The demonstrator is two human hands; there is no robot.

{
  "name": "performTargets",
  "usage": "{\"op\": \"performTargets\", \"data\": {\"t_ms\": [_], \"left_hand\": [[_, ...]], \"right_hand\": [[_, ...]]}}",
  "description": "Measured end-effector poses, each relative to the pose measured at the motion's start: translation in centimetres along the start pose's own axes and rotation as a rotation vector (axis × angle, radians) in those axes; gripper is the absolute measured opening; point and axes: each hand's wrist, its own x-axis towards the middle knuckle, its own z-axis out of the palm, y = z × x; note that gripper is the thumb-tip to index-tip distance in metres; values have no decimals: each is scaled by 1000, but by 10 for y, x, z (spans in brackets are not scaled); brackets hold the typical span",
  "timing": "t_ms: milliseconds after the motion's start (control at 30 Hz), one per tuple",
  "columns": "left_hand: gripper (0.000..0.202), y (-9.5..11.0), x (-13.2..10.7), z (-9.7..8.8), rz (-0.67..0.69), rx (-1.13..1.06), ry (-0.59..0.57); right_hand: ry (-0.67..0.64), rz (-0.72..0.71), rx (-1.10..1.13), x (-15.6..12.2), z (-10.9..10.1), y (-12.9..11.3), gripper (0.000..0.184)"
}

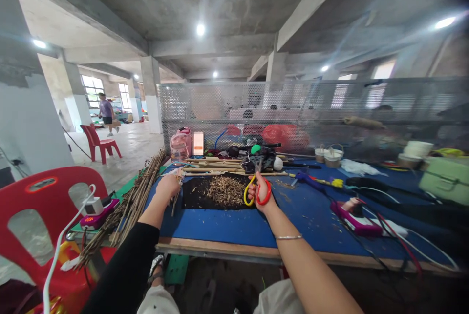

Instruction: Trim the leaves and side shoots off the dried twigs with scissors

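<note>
My right hand (pixel 262 201) holds a pair of scissors (pixel 264 194) with one red and one yellow handle loop. The blades point up and away from me. My left hand (pixel 168 186) is closed at the left side of the black mat, and thin brown twigs (pixel 175 204) stick out below its fingers. Part of what it grips is hidden. Between the hands, a heap of short cut brown pieces (pixel 225 192) lies on the black mat (pixel 192 193).
Long twigs (pixel 139 197) lie bundled at the left. Behind the mat are bamboo sticks (pixel 220 162), a lit phone (pixel 198 143) and a pink bag (pixel 181 144). A purple power strip (pixel 353 219) with cables sits right. A red chair (pixel 54 206) stands left; a person (pixel 106 111) walks far off.
</note>
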Motion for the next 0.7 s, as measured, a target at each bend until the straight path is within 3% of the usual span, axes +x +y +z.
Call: {"op": "performTargets", "data": {"t_ms": [67,167,233,333,467,600,700], "left_hand": [[16,18,-7,-8,4,-144,-26],[28,58,-24,-3,24,-754,-198],[36,86,-35,12,7,-1166,-328],[34,119,-48,45,-96,-1499,-463],[35,129,-57,74,-199,-1656,-550],[37,121,-62,79,-152,-1642,-555],[38,119,-66,80,-115,-1581,-553]], "right_hand": [[-26,-8,-27,0,0,3,44],[-64,-79,-107,0,2,8,45],[-49,-212,-247,2,6,10,44],[-94,-427,-576,8,11,10,47],[-295,-403,-870,17,16,4,52],[-413,-383,-942,17,18,6,57],[-415,-361,-945,14,17,15,64]]}}
